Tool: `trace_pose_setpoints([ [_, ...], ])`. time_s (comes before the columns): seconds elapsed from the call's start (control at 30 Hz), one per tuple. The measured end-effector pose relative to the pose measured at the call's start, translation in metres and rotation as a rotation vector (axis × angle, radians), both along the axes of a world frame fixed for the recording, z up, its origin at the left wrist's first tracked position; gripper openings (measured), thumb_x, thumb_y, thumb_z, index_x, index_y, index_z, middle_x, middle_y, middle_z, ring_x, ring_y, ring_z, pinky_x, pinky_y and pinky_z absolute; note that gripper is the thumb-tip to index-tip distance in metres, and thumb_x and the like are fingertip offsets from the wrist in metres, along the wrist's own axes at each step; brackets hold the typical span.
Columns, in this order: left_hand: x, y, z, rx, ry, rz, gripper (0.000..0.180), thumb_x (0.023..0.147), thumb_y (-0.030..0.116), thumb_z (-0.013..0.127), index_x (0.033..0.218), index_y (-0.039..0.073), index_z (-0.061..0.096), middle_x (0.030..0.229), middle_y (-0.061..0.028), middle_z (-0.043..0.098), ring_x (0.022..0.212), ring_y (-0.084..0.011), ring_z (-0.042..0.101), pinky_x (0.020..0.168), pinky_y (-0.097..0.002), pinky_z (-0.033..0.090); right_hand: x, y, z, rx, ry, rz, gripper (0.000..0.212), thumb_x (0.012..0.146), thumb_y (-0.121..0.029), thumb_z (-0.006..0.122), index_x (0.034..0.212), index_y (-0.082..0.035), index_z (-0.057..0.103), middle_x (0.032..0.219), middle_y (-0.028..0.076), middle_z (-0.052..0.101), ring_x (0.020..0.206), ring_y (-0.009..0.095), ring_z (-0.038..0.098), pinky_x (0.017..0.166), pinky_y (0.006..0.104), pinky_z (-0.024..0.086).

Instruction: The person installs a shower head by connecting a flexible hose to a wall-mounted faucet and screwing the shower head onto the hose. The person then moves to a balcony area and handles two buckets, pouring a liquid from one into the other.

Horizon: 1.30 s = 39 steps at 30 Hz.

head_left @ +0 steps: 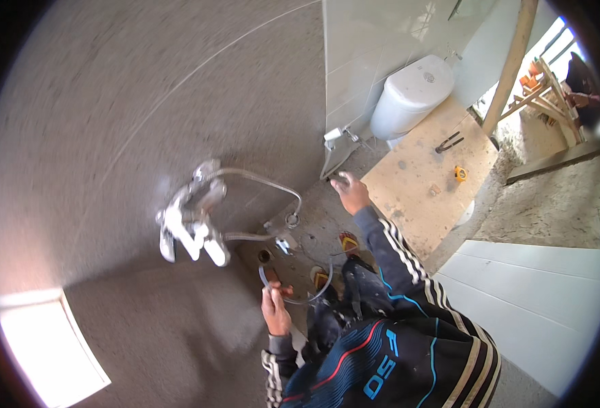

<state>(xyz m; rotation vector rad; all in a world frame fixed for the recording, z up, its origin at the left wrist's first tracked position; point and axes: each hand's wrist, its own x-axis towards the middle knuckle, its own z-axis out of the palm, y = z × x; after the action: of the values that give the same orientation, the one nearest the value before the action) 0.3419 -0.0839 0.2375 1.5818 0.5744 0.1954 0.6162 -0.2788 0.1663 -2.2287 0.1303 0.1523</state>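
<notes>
Watching this one remotely, so here's what I've got. The left hand [276,314] has its fingers closed on a clear tube [331,273], which loops low over the floor, just in front of the feet. The right hand [352,195] is out by the wall near the toilet [408,95], fingers bent in; can't tell if they've got hold of anything.

Progress, my guess: the chrome mixer tap [194,224] is up on the wall with a metal hose [266,179] looping off it, so that bit looks done. The tube isn't visibly joined to anything, so I'd call that part unfinished. Pliers [449,143] and a tape measure [461,174] sit unused on the board [408,217].

Hard to make out: the tap's blurred, and I lose the tube's far end near the feet.
</notes>
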Motion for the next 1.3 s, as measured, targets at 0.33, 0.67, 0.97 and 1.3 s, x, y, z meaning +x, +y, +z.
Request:
trace_pose_setpoints([
  [0.33,0.002,-0.048,-0.009,-0.027,0.377,0.121,0.041,0.093,0.034,0.045,0.115,0.000,0.048,0.080,-0.0057,0.058,0.074,-0.0133,0.056,0.069,-0.0253,0.046,0.168,0.038,-0.152,0.037,0.044,-0.214,0.088,0.059,-0.050,0.077,0.120,0.002,0.042,0.121,0.026,0.046,0.115,0.039,0.040,0.096,0.0443,0.034],
  [0.67,-0.030,-0.053,-0.034,0.048,0.439,-0.016,0.032,0.092,0.021,0.047,0.112,-0.003,0.053,0.085,-0.0078,0.058,0.078,-0.0136,0.056,0.072,-0.0275,0.047,0.194,0.043,-0.192,0.325,-0.361,-0.409,0.052,0.060,-0.031,0.077,0.096,0.001,0.057,0.088,0.020,0.058,0.102,0.038,0.047,0.089,0.0437,0.038],
  [0.97,-0.102,-0.004,-0.102,-0.270,0.478,0.118,0.030,0.092,0.023,0.049,0.113,0.002,0.047,0.094,-0.0071,0.058,0.091,-0.0168,0.057,0.075,-0.0277,0.047,0.102,-0.001,-0.103,0.471,-0.614,-0.173,0.041,0.074,-0.002,0.062,0.113,0.001,0.047,0.095,0.011,0.055,0.089,0.016,0.053,0.072,0.0300,0.044],
  [1.3,-0.087,0.072,-0.177,0.026,0.265,-0.370,0.012,0.092,0.011,0.045,0.101,0.005,0.048,0.092,-0.0049,0.056,0.089,-0.0126,0.054,0.074,-0.0275,0.046,-0.117,-0.039,-0.089,1.299,-0.278,-0.856,0.015,0.078,-0.002,0.055,0.092,0.000,0.056,0.083,0.009,0.059,0.074,0.019,0.058,0.066,0.0340,0.048],
])
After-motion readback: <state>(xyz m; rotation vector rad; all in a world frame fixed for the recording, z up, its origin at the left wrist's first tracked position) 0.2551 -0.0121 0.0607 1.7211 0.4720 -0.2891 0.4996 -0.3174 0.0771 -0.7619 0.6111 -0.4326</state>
